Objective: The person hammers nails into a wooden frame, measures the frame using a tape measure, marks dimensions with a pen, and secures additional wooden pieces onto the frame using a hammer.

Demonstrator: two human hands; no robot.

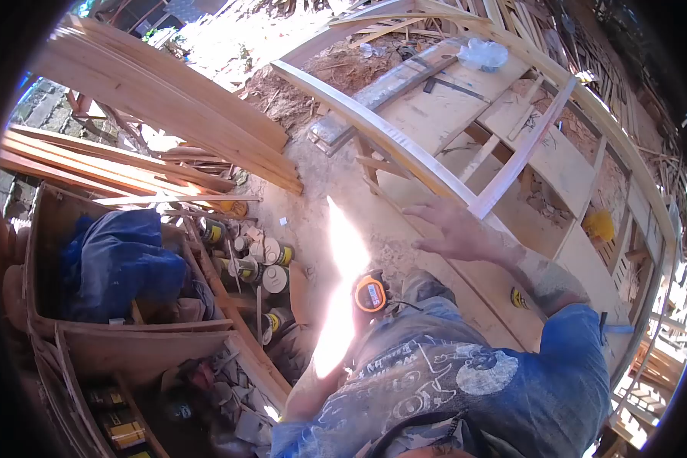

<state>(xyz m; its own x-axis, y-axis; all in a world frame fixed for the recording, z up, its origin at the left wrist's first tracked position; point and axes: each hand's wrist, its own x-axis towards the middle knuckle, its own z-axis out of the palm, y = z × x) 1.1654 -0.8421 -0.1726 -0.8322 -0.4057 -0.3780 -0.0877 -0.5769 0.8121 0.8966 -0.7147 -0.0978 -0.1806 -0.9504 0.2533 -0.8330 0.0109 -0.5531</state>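
On the remote feed I logged the right hand at the left edge of the wooden frame, fingers loosely spread, contact unclear. Glare obscured the left hand; I couldn't tell its grip. Orange tape measure sat left of the frame.

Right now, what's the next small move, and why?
I'd probably bring the right hand toward the orange tape measure: that hand looks open and empty, and the tape measure appears close by. Glare leaves the left grip unclear, so go gently.
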